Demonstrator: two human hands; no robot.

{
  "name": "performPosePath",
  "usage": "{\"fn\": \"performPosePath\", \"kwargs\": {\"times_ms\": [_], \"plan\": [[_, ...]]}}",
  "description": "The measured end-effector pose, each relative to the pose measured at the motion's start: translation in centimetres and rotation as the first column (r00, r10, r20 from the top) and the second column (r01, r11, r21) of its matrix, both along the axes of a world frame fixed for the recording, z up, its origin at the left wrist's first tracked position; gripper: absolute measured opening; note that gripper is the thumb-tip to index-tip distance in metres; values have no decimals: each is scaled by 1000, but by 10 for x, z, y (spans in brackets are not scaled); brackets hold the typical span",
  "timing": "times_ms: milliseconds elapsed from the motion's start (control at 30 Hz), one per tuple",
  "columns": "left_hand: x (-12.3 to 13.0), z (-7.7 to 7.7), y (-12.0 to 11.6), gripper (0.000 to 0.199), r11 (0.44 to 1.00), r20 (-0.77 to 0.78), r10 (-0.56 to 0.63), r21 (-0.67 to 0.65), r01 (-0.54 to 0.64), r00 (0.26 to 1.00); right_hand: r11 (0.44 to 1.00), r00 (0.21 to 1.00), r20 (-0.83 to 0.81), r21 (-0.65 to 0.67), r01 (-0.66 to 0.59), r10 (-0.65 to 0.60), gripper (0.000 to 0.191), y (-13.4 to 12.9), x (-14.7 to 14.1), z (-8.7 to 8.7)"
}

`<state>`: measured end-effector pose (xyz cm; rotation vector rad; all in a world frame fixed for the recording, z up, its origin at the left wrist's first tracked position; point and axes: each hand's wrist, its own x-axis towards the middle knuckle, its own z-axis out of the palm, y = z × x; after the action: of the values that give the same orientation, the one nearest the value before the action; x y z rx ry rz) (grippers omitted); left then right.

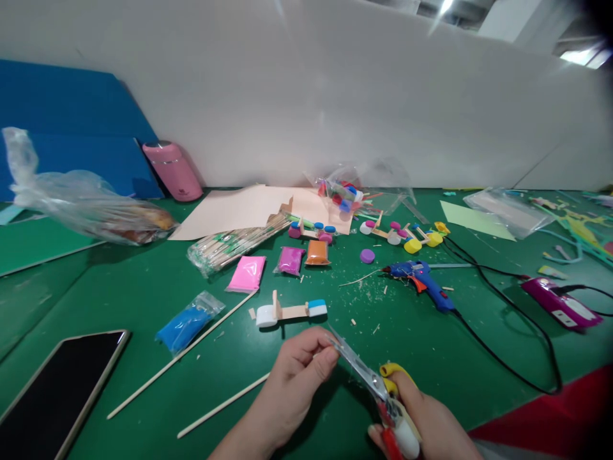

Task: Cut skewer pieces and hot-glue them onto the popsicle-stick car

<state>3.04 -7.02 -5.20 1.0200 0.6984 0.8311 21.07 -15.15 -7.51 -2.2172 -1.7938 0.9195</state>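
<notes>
My right hand point(421, 415) is closed around the red and yellow handles of metal scissors point(366, 374), whose blades point up and left. The fingertips of my left hand point(304, 367) are pinched together beside the blade tips; what they hold, if anything, is too small to make out. Just beyond my left hand lies a small craft-stick piece point(292, 312) with white and blue wheels. One wooden stick point(223, 406) runs beneath my left wrist, and a longer one point(182, 354) lies farther left.
A blue glue gun point(421, 281) with its cord lies right of centre. Clay packets point(246, 273), a bundle of sticks point(234, 246) and small wheeled models point(311, 231) stand behind. A phone point(62, 390) lies front left, a pink bottle point(173, 171) back left, a purple device point(558, 303) right.
</notes>
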Motion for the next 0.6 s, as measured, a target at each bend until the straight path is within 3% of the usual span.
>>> {"fn": "performPosePath", "kwargs": {"times_ms": [367,600], "plan": [[0,2,1,23,999,50,-48,-24,49,998,998,999,-1,58,-38,38,28,-3,4,2],[3,5,-1,20,997,-54,-81,14,82,995,996,992,-127,90,3,8,20,-2,4,1]]}}
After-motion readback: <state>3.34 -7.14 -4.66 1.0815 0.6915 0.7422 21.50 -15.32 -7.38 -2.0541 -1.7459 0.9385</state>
